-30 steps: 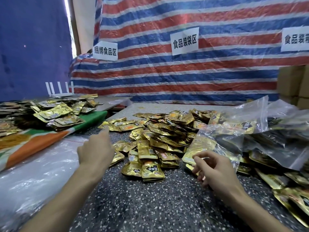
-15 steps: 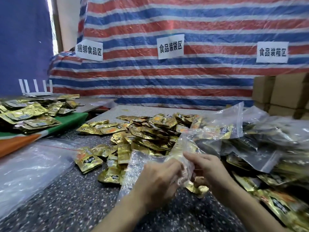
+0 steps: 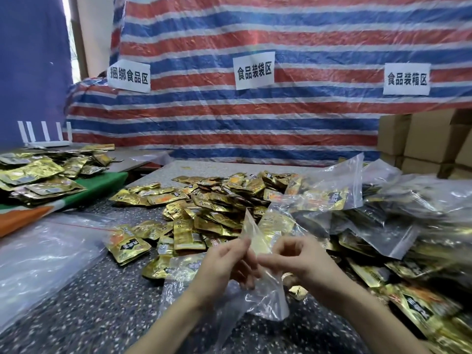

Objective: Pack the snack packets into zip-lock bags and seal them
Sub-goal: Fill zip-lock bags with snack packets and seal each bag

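Since a second ago the left hand (image 3: 224, 267) has come in from the frame's left side, and both hands now meet at lower centre on a clear zip-lock bag (image 3: 267, 297). Beneath them lies a dark speckled surface (image 3: 102, 297), with a heap of gold snack packets (image 3: 217, 200) at its middle. Filled bags (image 3: 383, 208) are heaped at the right edge, and a stack of empty clear bags (image 3: 38, 251) lies at the lower left. Behind runs a red, blue and white striped tarp (image 3: 255, 123) carrying three white paper signs (image 3: 254, 70). Cardboard boxes (image 3: 421, 144) are stacked at the right. At the far left a blue sheet (image 3: 30, 60) hangs above a white router (image 3: 46, 139), and a second pile of gold packets (image 3: 38, 175) rests on a green and orange cloth (image 3: 102, 185). The left hand pinches the zip-lock bag between thumb and curled fingers, and the right hand (image 3: 301, 264) pinches its edge just beside, fingers bent. One corner of the bag peaks toward the top of the frame above the fingertips. Its long axis stands roughly upright, leaning toward the lower right, and the slack lower part sags onto the surface. Whether its mouth is open I cannot tell.
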Tool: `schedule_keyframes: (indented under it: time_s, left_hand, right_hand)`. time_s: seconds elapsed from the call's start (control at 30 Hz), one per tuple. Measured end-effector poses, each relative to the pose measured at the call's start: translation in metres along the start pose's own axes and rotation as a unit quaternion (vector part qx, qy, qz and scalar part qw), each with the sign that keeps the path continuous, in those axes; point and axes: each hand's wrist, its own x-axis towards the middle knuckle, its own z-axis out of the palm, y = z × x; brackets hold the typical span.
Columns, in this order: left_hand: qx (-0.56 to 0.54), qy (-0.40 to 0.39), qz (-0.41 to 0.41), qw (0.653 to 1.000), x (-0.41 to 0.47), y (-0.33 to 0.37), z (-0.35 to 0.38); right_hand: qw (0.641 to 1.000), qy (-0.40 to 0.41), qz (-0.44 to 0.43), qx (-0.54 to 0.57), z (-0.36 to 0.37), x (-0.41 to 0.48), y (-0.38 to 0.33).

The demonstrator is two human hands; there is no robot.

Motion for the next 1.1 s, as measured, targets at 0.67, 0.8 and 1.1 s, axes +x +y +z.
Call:
schedule_keyframes:
  time_s: [0.67,0.8,1.1]
  left_hand:
    - [-0.023,0.140,0.057,0.988,0.000,0.002,-0.010]
    - [-0.069,0.197,0.106,0.972,0.003,0.007,-0.024]
    - [0.413,0.329,0.062,0.847,0.015,-0.003,-0.059]
  right_hand:
    - [0.980,0.184,-0.031,-0.066,-0.006,0.001,0.000]
    - [0.972,0.224,-0.061,0.020,-0.018,0.002,-0.002]
    - [0.980,0.167,-0.065,0.091,-0.013,0.002,-0.009]
